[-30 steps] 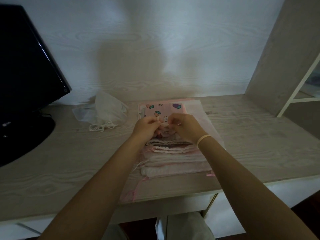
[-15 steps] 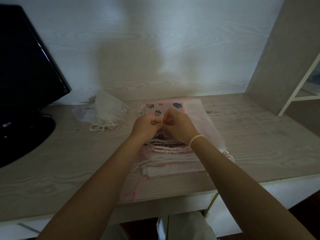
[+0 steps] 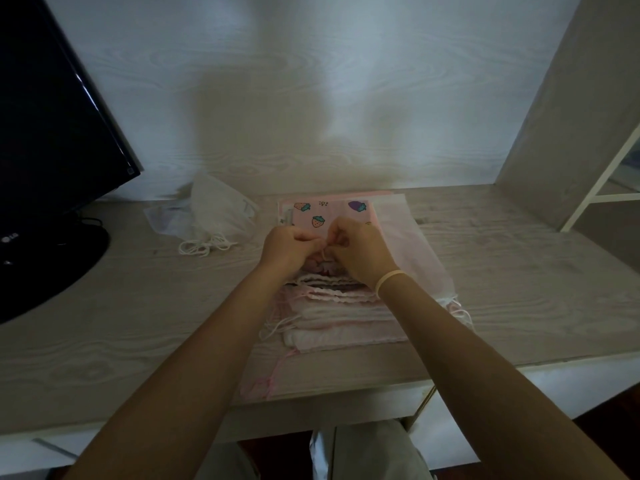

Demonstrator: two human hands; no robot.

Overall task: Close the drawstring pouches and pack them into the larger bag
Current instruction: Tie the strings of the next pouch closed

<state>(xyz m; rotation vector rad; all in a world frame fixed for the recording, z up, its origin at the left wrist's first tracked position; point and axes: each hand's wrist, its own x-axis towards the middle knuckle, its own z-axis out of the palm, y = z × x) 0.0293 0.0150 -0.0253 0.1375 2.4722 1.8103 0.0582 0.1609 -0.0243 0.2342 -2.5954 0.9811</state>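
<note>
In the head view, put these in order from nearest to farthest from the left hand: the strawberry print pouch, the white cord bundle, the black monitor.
Measured from the left hand:
1. Strawberry print pouch, just beyond the hand, slightly to its right.
2. White cord bundle, on the desk to the hand's left.
3. Black monitor, at the desk's far left edge.

You see through one head-worn wide-angle view, looking forward and down over the desk (image 3: 138, 306) from its near edge, close in, facing the back wall (image 3: 311, 81).
</note>
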